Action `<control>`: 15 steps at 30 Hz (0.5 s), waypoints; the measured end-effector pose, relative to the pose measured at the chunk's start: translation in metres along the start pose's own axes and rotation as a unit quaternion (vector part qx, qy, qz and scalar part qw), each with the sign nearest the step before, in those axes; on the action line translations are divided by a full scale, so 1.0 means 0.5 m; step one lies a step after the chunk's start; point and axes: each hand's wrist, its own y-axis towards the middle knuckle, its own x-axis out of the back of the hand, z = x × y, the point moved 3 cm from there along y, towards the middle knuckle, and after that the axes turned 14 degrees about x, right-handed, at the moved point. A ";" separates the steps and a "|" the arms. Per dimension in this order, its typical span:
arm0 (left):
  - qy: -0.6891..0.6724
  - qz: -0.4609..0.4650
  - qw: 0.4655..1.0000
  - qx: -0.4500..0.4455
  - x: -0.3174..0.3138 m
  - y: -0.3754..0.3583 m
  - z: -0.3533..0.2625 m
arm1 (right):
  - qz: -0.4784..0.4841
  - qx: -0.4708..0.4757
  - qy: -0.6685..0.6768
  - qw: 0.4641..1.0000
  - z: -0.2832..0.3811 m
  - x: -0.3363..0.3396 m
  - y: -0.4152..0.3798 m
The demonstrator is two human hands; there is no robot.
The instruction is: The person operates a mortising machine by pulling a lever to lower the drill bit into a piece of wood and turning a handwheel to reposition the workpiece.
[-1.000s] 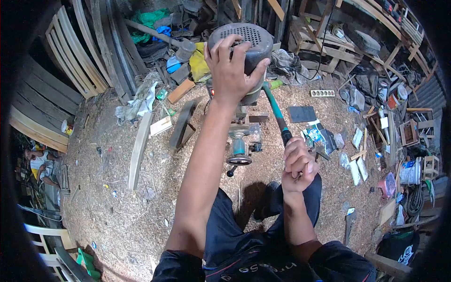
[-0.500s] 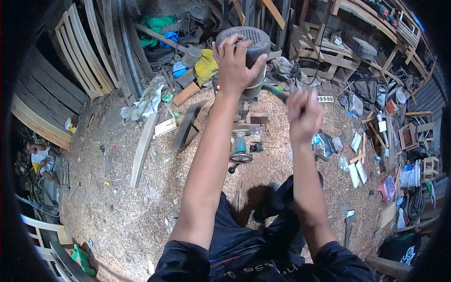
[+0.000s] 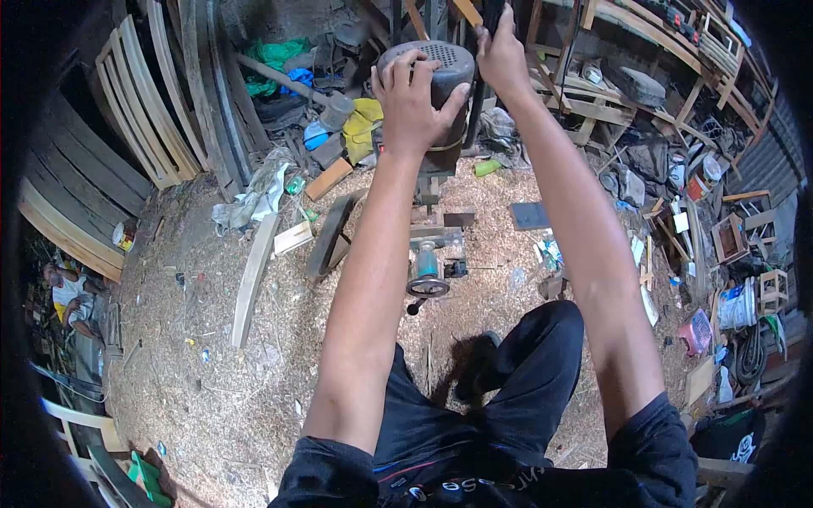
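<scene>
My left hand (image 3: 415,97) is clasped over the top of a grey motor housing (image 3: 449,57) with a perforated cap, its fingers spread and curled over the rim. The motor tops an upright woodworking machine. Up and to the right, my right hand (image 3: 503,55) is closed around a long dark lever (image 3: 479,106) that stands nearly upright beside the motor. Below the motor is the machine's work table with a wooden block (image 3: 458,218) on it. A handwheel (image 3: 428,288) and a black knob (image 3: 413,309) face me at its front.
Wood shavings cover the floor (image 3: 220,398). Curved wooden pieces (image 3: 152,102) lean at the left, and a plank (image 3: 255,279) lies left of the machine. Wooden scraps and frames (image 3: 601,110) fill the right side. A person (image 3: 69,292) sits at the far left.
My right hand has swung up and away from me, and the dark lever has gone from slanting down at the right to nearly upright. My left hand stays on the motor housing.
</scene>
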 end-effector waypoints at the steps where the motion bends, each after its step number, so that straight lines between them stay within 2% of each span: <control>1: 0.001 0.002 1.000 0.004 0.002 -0.003 0.001 | 0.018 -0.003 -0.009 1.000 -0.011 -0.011 -0.006; 3: -0.005 -0.002 1.000 0.004 0.001 0.003 -0.002 | 0.044 -0.001 -0.033 0.998 -0.043 -0.023 0.014; 4: -0.010 0.001 1.000 0.007 0.002 0.004 -0.002 | 0.003 0.011 -0.008 1.000 -0.052 -0.027 0.015; 5: 0.001 -0.001 1.000 0.008 0.002 0.002 -0.005 | 0.010 0.006 -0.044 0.999 -0.064 -0.037 0.021; 7: -0.029 0.026 0.998 0.047 -0.005 0.003 0.002 | 0.066 -0.071 -0.056 0.994 -0.088 -0.052 0.025; 10: -0.020 0.023 0.999 0.041 -0.002 0.008 -0.002 | 0.065 -0.133 -0.029 0.989 -0.102 -0.069 0.039; 15: -0.013 0.010 1.000 0.014 0.003 0.012 -0.007 | 0.077 -0.133 -0.071 0.986 -0.149 -0.107 0.044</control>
